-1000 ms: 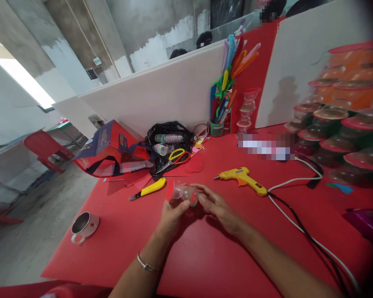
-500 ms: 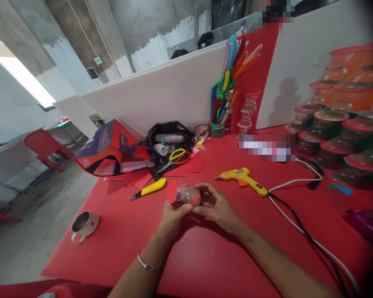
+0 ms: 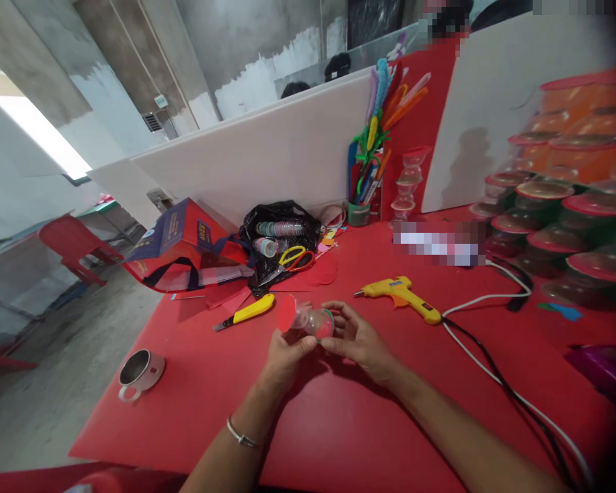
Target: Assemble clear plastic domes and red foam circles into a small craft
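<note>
Between my hands, just above the red table [image 3: 195, 404], lies a clear plastic hourglass-shaped piece [image 3: 317, 322] turned on its side. It has a flat red disc [image 3: 288, 313] at its left end and a green and red rim at its right end. My left hand [image 3: 286, 350] grips it from below, thumb along its near side. My right hand [image 3: 356, 340] is closed around the right end, its thumb and fingertips on the rim. A yellow box cutter [image 3: 249, 311] lies left of the piece, and a yellow glue gun [image 3: 403, 296] lies to the right.
Scissors [image 3: 287, 263] rest on a black plastic bag [image 3: 282, 212] of stacked clear cups. A mug [image 3: 142, 370] stands at the left edge. Stacked clear plastic pieces [image 3: 559, 239] rise at the right, and cables [image 3: 497, 370] cross the table there. A cup [image 3: 359, 215] holds pipe cleaners.
Both hands keep hold of the plastic piece. It has shifted very slightly right and up, and its red disc has turned a little more toward me.
</note>
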